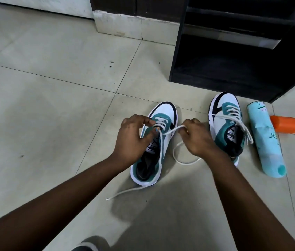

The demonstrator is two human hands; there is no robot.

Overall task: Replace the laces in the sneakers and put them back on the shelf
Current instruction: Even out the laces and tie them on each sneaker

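Head view, tiled floor [52, 109]. Counted items: two hands, two sneakers, two white laces, one bottle with its one cap off, one shelf unit.

Nearest, two bare forearms reach forward from the lower corners. Just beyond them, one free end of the near lace [168, 132] trails on the floor toward the viewer, passing the heel of the near sneaker [154, 142]; the other end curves in a loop on the tiles to that shoe's right. This sneaker, white, teal and black, stands upright with toe pointing away; only its front eyelets are threaded, and its opening holds nothing visible but the dark lining.

The left hand [132, 140] rests over the shoe's tongue, fingers curled, fingertips pinching at the lace by the eyelets. The right hand [197, 138], just right of the shoe, is clenched on the same lace, a taut strand running from its fingertips across to the eyelets.

Right of that hand stands the second sneaker [226, 122], also upright; its lace [242, 124] is threaded, with loose ends draped over its right side. Just beside it lies a pale turquoise bottle [264, 140], on its side; whether anything is inside cannot be told. An orange cap [286, 125] lies touching the bottle's far end.

Farthest, the dark shelf unit [233, 51] stands on the floor; its lowest compartment is in shadow, and a flat pale sheet lies on the level above.
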